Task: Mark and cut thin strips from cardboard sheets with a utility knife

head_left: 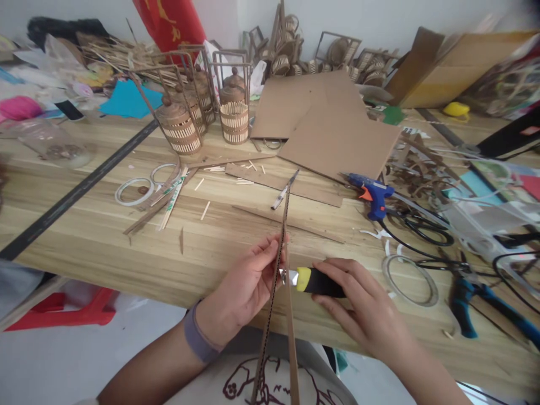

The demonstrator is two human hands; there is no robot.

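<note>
My left hand (pixel 246 284) pinches a long narrow cardboard strip (pixel 282 236) that runs from my lap up over the wooden table (pixel 105 230). My right hand (pixel 363 306) is closed around a utility knife (pixel 314 280) with a black and yellow handle. Its blade touches the strip right beside my left fingers. The strip seems split into two thin pieces below the blade.
A blue glue gun (pixel 371 194) lies right of centre, with scissors (pixel 422 225), blue pliers (pixel 476 301) and a tape ring (pixel 409 279) nearby. Cardboard sheets (pixel 333 129) and small cardboard lanterns (pixel 234 115) stand farther back. Tape rolls (pixel 135 190) and sticks lie at left.
</note>
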